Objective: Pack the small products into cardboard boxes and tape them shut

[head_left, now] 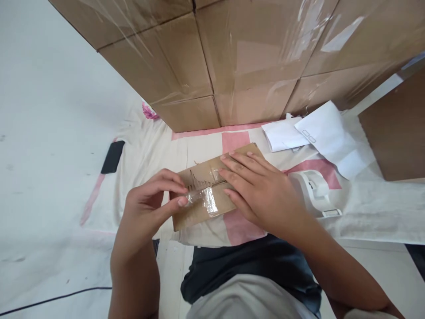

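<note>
A small brown cardboard box (219, 199) lies at a slant on the cloth in front of me. Clear tape (210, 201) runs along its top seam, and torn marks show in the cardboard beside it. My left hand (154, 199) pinches the loose left end of the tape between thumb and fingers. Flat across the right part of the box lies my right hand (262, 190), its fingers stretched out and pressing on the top. It covers the right end of the seam.
Large cardboard boxes (252, 57) wrapped in clear film stand behind. White papers (332, 137) and a white plastic device (314, 190) lie to the right, near another brown carton (398, 128). A dark phone-like slab (113, 157) rests at left; a black cable (66, 296) crosses the lower left.
</note>
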Motion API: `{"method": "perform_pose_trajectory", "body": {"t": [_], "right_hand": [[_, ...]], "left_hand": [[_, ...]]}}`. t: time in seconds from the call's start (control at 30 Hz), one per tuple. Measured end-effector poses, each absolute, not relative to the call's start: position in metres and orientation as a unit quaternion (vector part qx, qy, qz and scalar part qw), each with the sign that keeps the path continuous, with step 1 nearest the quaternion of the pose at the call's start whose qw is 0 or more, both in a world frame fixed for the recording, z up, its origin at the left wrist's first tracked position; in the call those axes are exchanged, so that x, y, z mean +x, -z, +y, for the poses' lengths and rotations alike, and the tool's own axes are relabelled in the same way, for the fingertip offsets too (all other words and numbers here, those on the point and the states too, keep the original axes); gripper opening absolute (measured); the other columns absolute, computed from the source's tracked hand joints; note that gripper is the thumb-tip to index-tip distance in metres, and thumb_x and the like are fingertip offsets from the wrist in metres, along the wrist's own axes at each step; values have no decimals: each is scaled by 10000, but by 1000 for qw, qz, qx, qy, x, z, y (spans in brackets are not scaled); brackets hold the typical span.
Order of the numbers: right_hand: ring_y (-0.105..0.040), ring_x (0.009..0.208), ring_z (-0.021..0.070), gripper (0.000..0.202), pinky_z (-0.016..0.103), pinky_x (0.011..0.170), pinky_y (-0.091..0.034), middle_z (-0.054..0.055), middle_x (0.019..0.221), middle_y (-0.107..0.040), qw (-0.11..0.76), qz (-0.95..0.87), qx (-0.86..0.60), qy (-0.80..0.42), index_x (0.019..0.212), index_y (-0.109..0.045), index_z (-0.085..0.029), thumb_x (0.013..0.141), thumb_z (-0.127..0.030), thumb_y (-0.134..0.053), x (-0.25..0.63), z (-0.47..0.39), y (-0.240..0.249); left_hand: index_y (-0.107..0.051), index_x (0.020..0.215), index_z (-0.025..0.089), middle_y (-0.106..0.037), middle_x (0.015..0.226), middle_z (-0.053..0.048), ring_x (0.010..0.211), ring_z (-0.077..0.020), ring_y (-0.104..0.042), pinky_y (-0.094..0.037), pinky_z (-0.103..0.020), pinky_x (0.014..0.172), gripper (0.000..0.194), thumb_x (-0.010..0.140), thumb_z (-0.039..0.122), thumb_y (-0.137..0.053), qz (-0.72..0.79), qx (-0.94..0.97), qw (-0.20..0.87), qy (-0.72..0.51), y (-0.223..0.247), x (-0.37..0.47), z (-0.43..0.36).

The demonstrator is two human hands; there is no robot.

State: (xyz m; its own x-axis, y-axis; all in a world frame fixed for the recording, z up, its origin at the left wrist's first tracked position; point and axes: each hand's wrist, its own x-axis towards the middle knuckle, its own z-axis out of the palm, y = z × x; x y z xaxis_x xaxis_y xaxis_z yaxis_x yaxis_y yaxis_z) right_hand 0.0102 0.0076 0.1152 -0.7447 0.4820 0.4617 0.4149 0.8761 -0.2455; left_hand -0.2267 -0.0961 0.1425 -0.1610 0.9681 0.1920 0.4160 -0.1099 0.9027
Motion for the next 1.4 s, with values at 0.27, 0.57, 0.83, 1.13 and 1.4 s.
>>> {"method": "perform_pose_trajectory", "body": {"t": [0.27,0.57,0.83,1.13,1.4], "right_hand": [[-590,1346,298,311,488,1136,-482,133,1426,-656,279,-927,-238,-82,1237,-721,-121,1025,-264,-544,13,9,-114],[-609,1324,290,292,472,1127,-490,123,1392,-681,304,-918,-242,-84,1190,-740,-124,1020,-254,-542,13,9,-110],[-617,1310,301,265,480,1115,-492,130,1366,-697,314,-915,-240,-77,1155,-751,-124,1011,-245,-565,12,8,-109],[-618,1303,302,255,480,1111,-488,132,1352,-705,324,-912,-239,-74,1138,-751,-131,1009,-251,-566,13,8,-106],[-614,1306,304,241,485,1114,-486,131,1361,-699,314,-915,-240,-86,1131,-758,-152,998,-240,-577,13,8,-108]], "left_hand": [[-750,891,266,-749,889,-5,877,-174,-705,-560,-287,739,111,828,204,-817,687,518,275,-429,-150,-207,-102],[-761,866,269,-761,822,32,763,-126,-706,-517,-221,604,142,773,207,-848,720,485,241,-434,-152,-184,-97],[-755,930,277,-768,869,28,816,-127,-721,-533,-215,647,183,787,212,-850,720,498,234,-422,-143,-185,-96],[-743,1000,282,-737,932,-2,946,-180,-695,-548,-286,776,210,813,250,-833,720,532,194,-402,-135,-185,-96],[-727,1061,305,-658,1193,-40,1201,-259,-591,-488,-429,1040,235,840,310,-806,711,612,117,-326,-136,-192,-93]]}}
